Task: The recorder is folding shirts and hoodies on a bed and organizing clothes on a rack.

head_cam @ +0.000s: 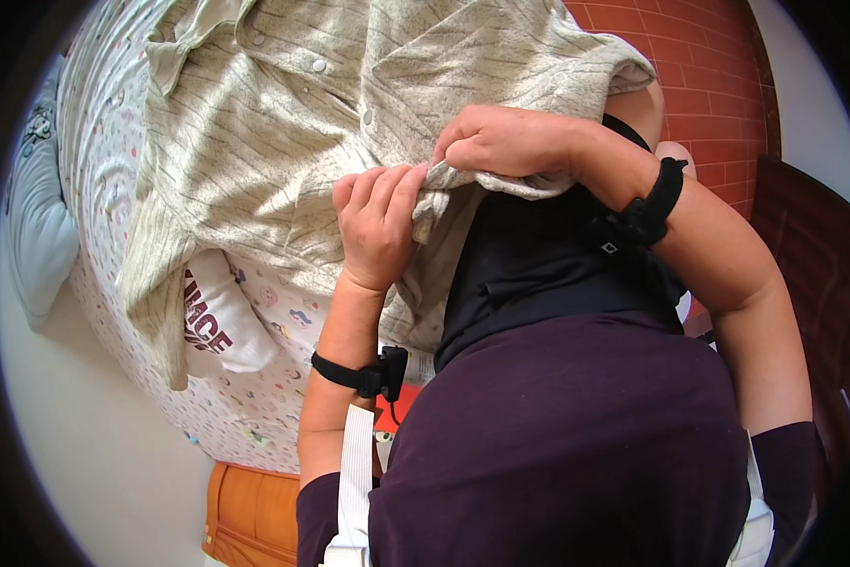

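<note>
A light beige button-front shirt [269, 170] with thin dark streaks lies spread across the bed and over my lap. Its front placket bears several pale buttons, one of them a white button [318, 65]. My left hand [381, 220] grips the near edge of the shirt, fingers curled over the cloth. Close beside it, my right hand [510, 142] pinches the same edge, where the fabric is bunched and folded. The fingertips of both hands nearly meet. Part of the cloth between and under the fingers is hidden.
A bed with a printed white sheet [283, 404] reaches along the left. On it lies a white garment with lettering [219, 312], partly under the shirt. A light blue pillow [38, 227] rests by the wall. Beyond are an orange wooden headboard [255, 510], red floor [709, 106] and dark wooden furniture [808, 283].
</note>
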Demonstrator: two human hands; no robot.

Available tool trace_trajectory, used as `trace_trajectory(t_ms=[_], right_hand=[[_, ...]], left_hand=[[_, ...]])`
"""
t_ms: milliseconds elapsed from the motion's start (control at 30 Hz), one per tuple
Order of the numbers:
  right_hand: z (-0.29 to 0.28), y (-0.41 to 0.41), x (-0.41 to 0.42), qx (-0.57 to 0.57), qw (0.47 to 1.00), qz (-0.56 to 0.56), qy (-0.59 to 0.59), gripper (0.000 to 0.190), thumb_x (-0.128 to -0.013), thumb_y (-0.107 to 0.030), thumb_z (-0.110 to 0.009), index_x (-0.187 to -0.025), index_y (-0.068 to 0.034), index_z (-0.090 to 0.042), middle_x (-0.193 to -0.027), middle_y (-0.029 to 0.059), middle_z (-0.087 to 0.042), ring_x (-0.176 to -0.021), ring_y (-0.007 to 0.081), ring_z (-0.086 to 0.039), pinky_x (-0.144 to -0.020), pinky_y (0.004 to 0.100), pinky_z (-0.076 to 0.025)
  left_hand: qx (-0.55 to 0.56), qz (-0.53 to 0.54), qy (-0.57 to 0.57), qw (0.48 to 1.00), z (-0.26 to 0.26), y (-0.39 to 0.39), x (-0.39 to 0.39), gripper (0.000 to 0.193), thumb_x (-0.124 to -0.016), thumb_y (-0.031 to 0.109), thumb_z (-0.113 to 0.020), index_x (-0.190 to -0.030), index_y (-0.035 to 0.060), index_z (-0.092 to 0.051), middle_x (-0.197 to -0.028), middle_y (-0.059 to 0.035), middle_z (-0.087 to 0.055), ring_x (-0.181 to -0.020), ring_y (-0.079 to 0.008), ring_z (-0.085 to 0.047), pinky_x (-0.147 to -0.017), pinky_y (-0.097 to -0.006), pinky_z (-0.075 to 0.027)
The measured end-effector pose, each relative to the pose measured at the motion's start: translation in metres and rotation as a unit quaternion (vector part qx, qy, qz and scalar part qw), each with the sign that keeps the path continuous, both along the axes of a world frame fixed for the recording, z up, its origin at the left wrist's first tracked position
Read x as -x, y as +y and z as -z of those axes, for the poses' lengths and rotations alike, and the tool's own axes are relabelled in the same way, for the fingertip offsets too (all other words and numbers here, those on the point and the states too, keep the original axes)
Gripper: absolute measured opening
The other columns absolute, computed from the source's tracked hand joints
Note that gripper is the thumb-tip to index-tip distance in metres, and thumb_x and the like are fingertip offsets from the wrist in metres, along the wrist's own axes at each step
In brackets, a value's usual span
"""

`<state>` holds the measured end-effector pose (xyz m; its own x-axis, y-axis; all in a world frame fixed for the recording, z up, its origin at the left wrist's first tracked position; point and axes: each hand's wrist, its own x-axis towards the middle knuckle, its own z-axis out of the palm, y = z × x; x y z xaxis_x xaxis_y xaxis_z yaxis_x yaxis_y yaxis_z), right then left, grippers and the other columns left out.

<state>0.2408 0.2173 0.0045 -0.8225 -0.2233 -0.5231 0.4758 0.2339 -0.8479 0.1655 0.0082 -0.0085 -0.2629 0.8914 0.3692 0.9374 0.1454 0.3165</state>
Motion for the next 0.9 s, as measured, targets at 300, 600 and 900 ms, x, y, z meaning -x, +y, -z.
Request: trace_trajectory(t_ms=[300,600,900], right_hand=[[-0.005,-0.002,-0.007,-0.039,0.998,0.027,-0.040,0.029,-0.085,-0.021,-0.053,-0.089,0.005,-0.066,-0.070,0.0021,-0.061,-0.065,0.0099,-0.054,-0.062,0.0268,-0.045],[-0.015,0.021,-0.026,0.094,0.986,0.110,-0.086,0.034,-0.093,-0.029,-0.054,-0.109,-0.001,-0.065,-0.076,-0.0020,-0.057,-0.068,0.0058,-0.050,-0.063,0.0197,-0.043],[-0.010,0.028,-0.041,0.196,0.960,0.196,-0.035,0.031,-0.095,-0.018,-0.049,-0.116,0.004,-0.059,-0.081,-0.0018,-0.056,-0.072,0.0055,-0.050,-0.070,0.0196,-0.045]], left_hand=[[0.102,0.066,-0.008,0.993,0.010,0.015,0.010,0.021,-0.072,0.008,-0.054,-0.092,0.0061,-0.056,-0.085,-0.0057,-0.059,-0.080,-0.0233,-0.057,-0.078,-0.0369,-0.040],[0.218,0.153,0.090,0.960,0.025,0.035,0.009,0.005,-0.072,0.012,-0.055,-0.073,0.0077,-0.056,-0.070,-0.0066,-0.055,-0.070,-0.0219,-0.054,-0.075,-0.0371,-0.038],[0.175,0.162,0.089,0.967,0.031,0.035,0.010,0.004,-0.073,0.012,-0.053,-0.071,0.0087,-0.053,-0.068,-0.0064,-0.053,-0.068,-0.0228,-0.053,-0.073,-0.0376,-0.039]])
